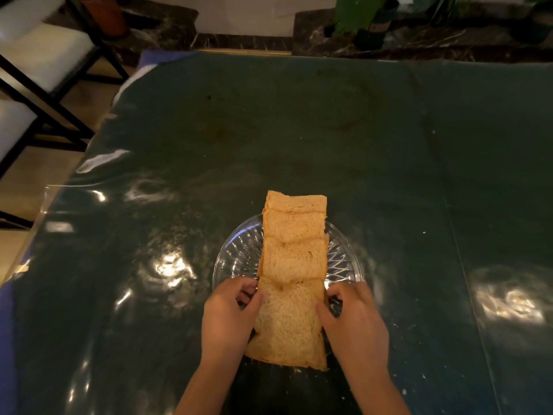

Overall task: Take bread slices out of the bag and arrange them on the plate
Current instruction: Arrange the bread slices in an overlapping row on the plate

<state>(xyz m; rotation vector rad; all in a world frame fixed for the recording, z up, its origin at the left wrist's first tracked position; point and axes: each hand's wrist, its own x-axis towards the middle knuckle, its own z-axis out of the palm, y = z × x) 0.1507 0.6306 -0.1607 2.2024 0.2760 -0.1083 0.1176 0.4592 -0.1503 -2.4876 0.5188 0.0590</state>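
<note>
4 bread slices point(294, 259) lie in an overlapping row across the clear glass plate point(236, 250), the farthest and nearest slices reaching past its rim. The left hand point(229, 316) and right hand point(353, 322) pinch the nearest slice point(288, 322) at its 2 side edges. The plate sits on a dark glossy table point(299, 130).

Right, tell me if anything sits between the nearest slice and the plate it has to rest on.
Nothing visible does. The nearest slice is held at its sides by the left hand and right hand, right over the near part of the glass plate, overlapping the row of slices already laid there. No bag is in view.
</note>
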